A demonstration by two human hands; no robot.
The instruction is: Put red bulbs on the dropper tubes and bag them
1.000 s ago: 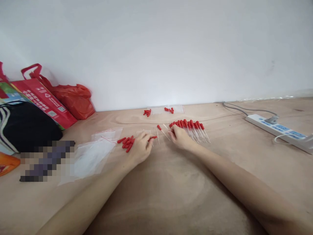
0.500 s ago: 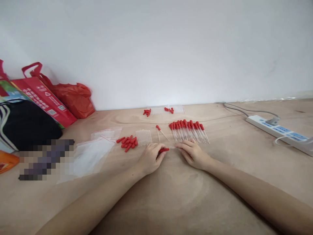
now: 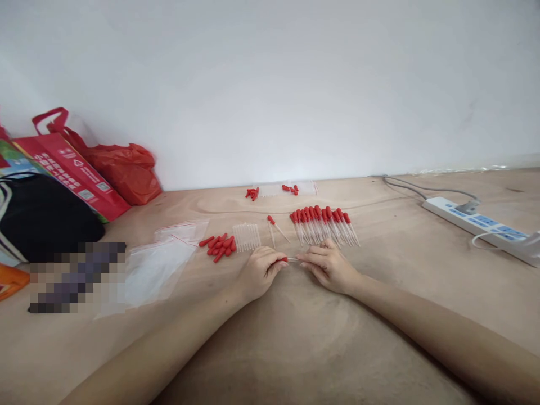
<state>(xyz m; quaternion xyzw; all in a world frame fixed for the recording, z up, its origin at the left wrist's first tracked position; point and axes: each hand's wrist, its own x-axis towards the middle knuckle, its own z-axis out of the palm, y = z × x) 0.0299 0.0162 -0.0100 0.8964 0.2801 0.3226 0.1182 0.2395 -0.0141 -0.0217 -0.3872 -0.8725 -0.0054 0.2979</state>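
Observation:
My left hand (image 3: 262, 272) is closed around a red rubber dropper bulb (image 3: 284, 259), of which only the open end shows. Between the fingers of my right hand (image 3: 329, 266) is a thin clear pipette tube (image 3: 293, 260); its left end meets the bulb's mouth. How deep the tube sits in the bulb I cannot tell. Behind my right hand lies a row of assembled droppers (image 3: 323, 222) with red bulbs. A single dropper (image 3: 278, 228) rests beside a loose tube. Left of these are a row of clear tubes (image 3: 247, 237) and a pile of red bulbs (image 3: 219, 247).
Clear zip bags (image 3: 158, 273) lie at the left. More red bulbs (image 3: 252, 194) sit near the wall. A power strip (image 3: 481, 228) with cables is at the right. Red bags (image 3: 122, 171) and a black bag (image 3: 50, 216) stand at the far left.
My hands have come closer together. The tube has met the red bulb, and my left fingers now cover more of the bulb. The view has shifted slightly.

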